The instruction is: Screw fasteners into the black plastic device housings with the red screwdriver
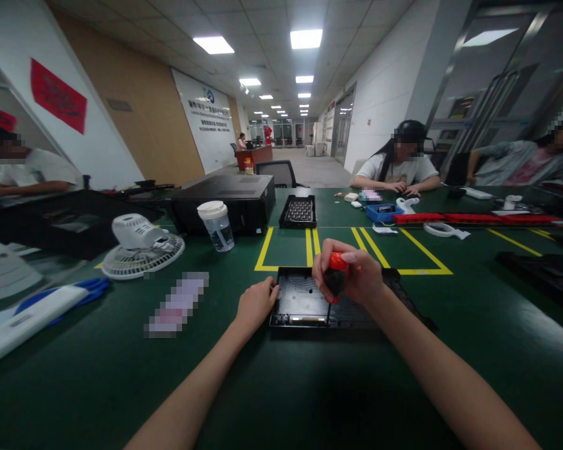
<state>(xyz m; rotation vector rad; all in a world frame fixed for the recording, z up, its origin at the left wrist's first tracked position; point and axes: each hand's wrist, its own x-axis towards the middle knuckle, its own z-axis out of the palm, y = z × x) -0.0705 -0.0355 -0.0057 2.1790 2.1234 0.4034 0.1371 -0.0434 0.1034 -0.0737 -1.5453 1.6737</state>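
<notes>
The red-and-black screwdriver [336,275] stands nearly upright over the black plastic housing [300,303], its shaft reaching down near the long front edge, just beside a pale strip. I hold its handle wrapped in the fingers of my right hand [360,275]. My left hand [257,301] lies at the housing's left edge, fingers against it; whether they pinch it, I cannot tell. The housing lies flat on the green tabletop [272,381] before me, just this side of yellow tape lines [426,272]. Beyond those sits a black tray [298,211] of small round parts; left of it, a white-lidded cup [218,228] stands near a white fan [143,253].
</notes>
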